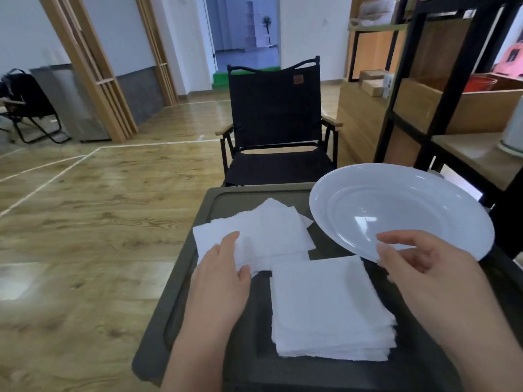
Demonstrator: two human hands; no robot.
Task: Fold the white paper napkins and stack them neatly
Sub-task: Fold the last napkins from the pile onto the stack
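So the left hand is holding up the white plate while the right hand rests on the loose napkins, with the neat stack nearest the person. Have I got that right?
Not quite: the hands are swapped. In the head view, the right hand holds the white plate by its near rim, while the left hand rests on the loose napkins. The neat stack does lie nearest the person.

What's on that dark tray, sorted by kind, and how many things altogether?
Neat stack of napkins: 1
Loose pile of napkins, under the left hand: 1
White plate, held tilted by the right hand: 1
Total: 3; single sheets cannot be counted.
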